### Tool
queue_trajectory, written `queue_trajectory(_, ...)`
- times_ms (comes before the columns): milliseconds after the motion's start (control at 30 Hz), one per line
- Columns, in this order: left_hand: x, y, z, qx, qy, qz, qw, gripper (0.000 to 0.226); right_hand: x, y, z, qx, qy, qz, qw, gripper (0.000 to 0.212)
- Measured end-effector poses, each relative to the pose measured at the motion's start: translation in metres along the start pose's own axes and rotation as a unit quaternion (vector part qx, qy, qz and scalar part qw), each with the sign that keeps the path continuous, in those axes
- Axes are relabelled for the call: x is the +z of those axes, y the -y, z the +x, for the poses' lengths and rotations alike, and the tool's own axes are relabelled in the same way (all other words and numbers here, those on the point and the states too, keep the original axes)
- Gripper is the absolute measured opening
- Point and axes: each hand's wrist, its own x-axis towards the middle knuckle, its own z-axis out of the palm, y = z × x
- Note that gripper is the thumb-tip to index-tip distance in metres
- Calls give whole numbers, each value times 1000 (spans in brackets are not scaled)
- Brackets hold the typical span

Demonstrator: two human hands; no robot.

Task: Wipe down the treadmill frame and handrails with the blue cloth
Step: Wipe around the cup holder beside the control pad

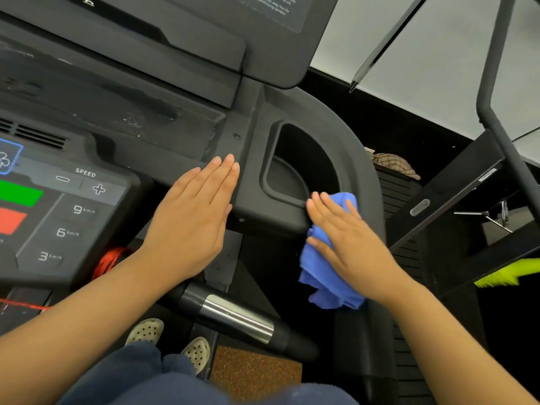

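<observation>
Trouble from here starts with how loosely the crumpled blue cloth [327, 276] is held. Your right hand [347, 238] lies on it with fingers straight and spread. That open grip only presses the cloth against the near rim of the black plastic treadmill frame [254, 182], just right of the deep cup-holder recess [304, 168]. Most of the cloth hangs free below the edge. The hand is blurred, so I cannot tell whether your thumb hooks any of it, though it looks unpinched. Ease the pressure, or sweep too fast round the curve, and it could slip off and drop towards the floor.

Your left hand [190, 217] rests flat on the frame, grip open and holding nothing, just right of the dark touch panel with speed keys [73, 217]. Lean on that hand or slide it left and you could press a key by accident.

The black handrail with its shiny metal sleeve [233, 314] lies nearer you, below both hands, and will need the cloth too. The coiled red cord [109, 258] beside the panel could snag the hanging cloth if you reach across.
</observation>
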Motion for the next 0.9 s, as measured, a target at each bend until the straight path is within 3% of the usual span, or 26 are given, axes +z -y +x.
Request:
queue_trajectory(133, 1, 0, 1, -1, -7, -10, 1000, 54, 21, 45, 42, -26, -74, -17, 997, 60)
queue_trajectory(300, 2, 2, 1, 6, -21, -30, 999, 53, 11, 60, 92, 4, -119, 128, 985, 62)
queue_trajectory(400, 2, 4, 1, 9, -14, -30, 999, 57, 13, 66, 98, 52, -232, 161, 958, 59)
queue_trajectory(500, 1, 3, 2, 6, -7, -27, 1000, 55, 25, 71, 87, 110, -342, 72, 930, 54)
queue_trajectory(567, -1, 3, 2, 7, -8, -27, 1000, 54, 41, 79, 73, 142, -324, 8, 935, 55)
queue_trajectory(700, -3, 3, 2, 8, -11, -36, 999, 55, 73, 95, 54, 104, -268, -82, 954, 68)
queue_trajectory(900, -4, 1, 1, 0, -26, -58, 998, 53, 63, 103, 87, 0, -336, -83, 938, 39)
